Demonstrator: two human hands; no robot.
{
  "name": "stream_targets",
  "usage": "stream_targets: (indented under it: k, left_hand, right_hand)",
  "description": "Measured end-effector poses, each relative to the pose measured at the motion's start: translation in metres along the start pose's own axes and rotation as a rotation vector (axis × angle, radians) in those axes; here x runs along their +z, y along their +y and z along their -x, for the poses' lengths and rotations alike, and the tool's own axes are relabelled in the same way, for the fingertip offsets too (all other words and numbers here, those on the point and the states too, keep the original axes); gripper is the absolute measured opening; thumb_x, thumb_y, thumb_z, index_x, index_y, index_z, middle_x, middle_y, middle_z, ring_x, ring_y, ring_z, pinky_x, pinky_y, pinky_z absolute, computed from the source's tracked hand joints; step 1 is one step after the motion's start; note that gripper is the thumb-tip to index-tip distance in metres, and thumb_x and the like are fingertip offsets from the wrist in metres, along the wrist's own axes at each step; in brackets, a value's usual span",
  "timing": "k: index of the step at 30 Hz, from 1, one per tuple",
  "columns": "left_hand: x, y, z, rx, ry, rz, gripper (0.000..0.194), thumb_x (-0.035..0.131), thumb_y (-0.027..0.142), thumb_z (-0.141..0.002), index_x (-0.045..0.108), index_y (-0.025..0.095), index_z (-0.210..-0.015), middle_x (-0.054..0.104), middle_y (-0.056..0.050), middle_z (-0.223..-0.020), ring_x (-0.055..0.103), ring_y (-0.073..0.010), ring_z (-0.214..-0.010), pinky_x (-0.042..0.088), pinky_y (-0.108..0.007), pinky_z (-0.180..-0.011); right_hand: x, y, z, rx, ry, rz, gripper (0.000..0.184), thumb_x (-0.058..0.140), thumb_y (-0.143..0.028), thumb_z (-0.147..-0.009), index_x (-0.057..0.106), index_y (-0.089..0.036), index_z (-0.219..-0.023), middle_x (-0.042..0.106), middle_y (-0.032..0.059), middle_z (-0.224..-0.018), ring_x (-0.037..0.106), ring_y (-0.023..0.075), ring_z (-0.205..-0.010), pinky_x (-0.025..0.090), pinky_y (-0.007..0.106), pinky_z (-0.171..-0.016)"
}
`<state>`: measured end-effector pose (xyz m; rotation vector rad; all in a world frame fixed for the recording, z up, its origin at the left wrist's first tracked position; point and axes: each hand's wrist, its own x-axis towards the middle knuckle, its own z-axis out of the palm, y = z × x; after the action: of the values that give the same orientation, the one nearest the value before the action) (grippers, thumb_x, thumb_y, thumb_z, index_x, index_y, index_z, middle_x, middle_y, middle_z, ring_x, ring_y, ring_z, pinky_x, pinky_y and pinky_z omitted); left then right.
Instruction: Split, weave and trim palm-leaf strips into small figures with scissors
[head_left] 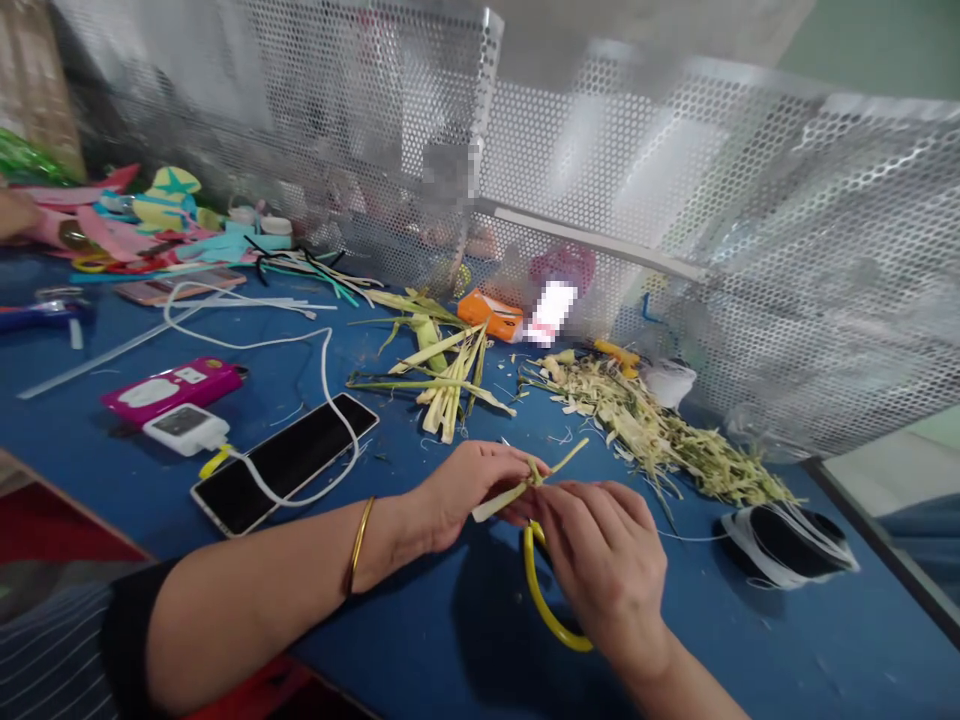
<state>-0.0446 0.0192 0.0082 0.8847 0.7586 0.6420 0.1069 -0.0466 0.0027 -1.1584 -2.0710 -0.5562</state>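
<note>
A pale green leaf strip, knotted or folded at its middle, is pinched between both hands, one end pointing up and right. My left hand, a gold bangle on its wrist, is closed on the strip from the left. From the right, my right hand grips it with fingertips close to the left ones. A yellow loop handle, looking like that of scissors, hangs under my right hand; the rest is mostly hidden. White thread runs from near my right hand to a dark spool.
Long leaf strips lie ahead, beside an orange box. Leaf scraps are heaped at right. A phone, white cable and magenta case lie left. Perforated metal panels stand behind; coloured pieces fill the far left.
</note>
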Motion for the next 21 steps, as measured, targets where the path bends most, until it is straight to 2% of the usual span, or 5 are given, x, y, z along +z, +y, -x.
stream_targets:
  k: [3,7,13,18,21]
  left_hand:
    - [0.0,0.0,0.0,0.006,-0.038,0.045,0.023,0.067,0.023,-0.07,0.073,0.014,-0.091,0.07,-0.004,-0.077,0.065,-0.0133,-0.065,0.052,-0.026,-0.065]
    - [0.001,-0.005,-0.002,0.016,0.029,0.043,0.026,0.075,0.027,-0.069,0.072,0.014,-0.092,0.068,-0.003,-0.073,0.061,-0.0109,-0.06,0.052,-0.026,-0.064]
    - [0.002,-0.008,-0.004,0.044,0.087,0.078,0.021,0.067,0.014,-0.073,0.072,0.013,-0.094,0.069,-0.003,-0.072,0.058,-0.0076,-0.059,0.046,-0.02,-0.062]
    - [0.003,-0.01,-0.003,0.067,0.081,-0.01,0.023,0.067,0.012,-0.075,0.074,0.012,-0.096,0.072,-0.005,-0.082,0.061,-0.0091,-0.07,0.046,-0.019,-0.068]
    - [0.004,-0.013,-0.004,0.061,0.083,-0.046,0.024,0.069,0.016,-0.073,0.075,0.013,-0.096,0.069,-0.002,-0.071,0.055,-0.0072,-0.058,0.043,-0.019,-0.058]
  right_hand:
    - [0.001,0.002,0.001,0.013,0.01,0.039,0.011,0.056,-0.013,-0.091,0.063,-0.019,-0.095,0.071,0.0028,-0.083,0.063,0.0168,-0.075,0.041,0.037,-0.084]
    - [0.004,0.003,0.004,-0.051,0.001,0.101,0.012,0.056,-0.011,-0.09,0.064,-0.018,-0.095,0.072,0.0028,-0.084,0.063,0.0172,-0.077,0.039,0.039,-0.087]
    - [0.012,-0.001,0.008,-0.134,-0.05,0.13,0.022,0.05,-0.011,-0.091,0.064,-0.017,-0.108,0.072,0.0059,-0.097,0.061,0.0196,-0.091,0.037,0.039,-0.093]
    - [0.018,-0.008,0.009,-0.255,-0.114,0.155,0.027,0.042,-0.01,-0.093,0.066,-0.015,-0.105,0.071,0.0075,-0.092,0.061,0.0209,-0.092,0.036,0.04,-0.094]
    - [0.016,-0.008,0.007,-0.16,-0.074,0.057,0.023,0.044,-0.01,-0.092,0.065,-0.016,-0.099,0.071,0.0069,-0.092,0.062,0.0193,-0.088,0.036,0.04,-0.093]
